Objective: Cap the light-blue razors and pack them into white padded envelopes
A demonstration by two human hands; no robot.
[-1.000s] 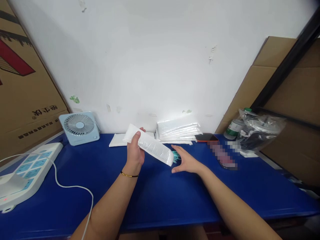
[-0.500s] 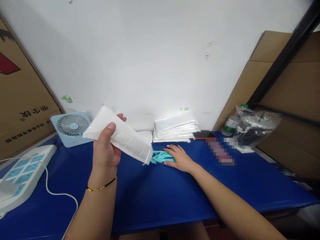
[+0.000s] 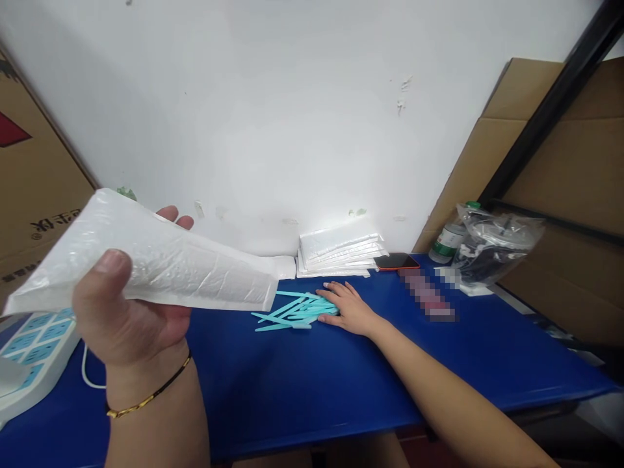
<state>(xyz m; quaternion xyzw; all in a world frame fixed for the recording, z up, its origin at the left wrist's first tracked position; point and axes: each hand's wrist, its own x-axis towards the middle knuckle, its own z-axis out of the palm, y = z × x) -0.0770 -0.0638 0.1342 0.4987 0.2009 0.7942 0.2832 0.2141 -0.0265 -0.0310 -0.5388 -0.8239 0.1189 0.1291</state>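
My left hand (image 3: 141,305) grips a white padded envelope (image 3: 195,263), thumb on the near face and fingers behind it. The envelope is held in the air, tilted, its wider end at the far left and its narrow end above the table. Just below that narrow end lies a loose pile of slim turquoise plastic sticks (image 3: 292,311). My right hand (image 3: 348,309) lies over the pile's right end, palm down with fingers stretched out. It hides part of the sticks there.
Against the wall stands a stack of white padded envelopes (image 3: 336,250). Right of it are a phone (image 3: 397,261), a blurred-out patch, a bottle (image 3: 446,242) and a plastic-wrapped cup (image 3: 492,250). A power strip (image 3: 34,364) with a cable lies at left on the blue table (image 3: 273,390).
My left hand has moved left and nearer with the envelope, now held more level and covering the fan. More turquoise sticks show on the table. My right hand has stayed in place.
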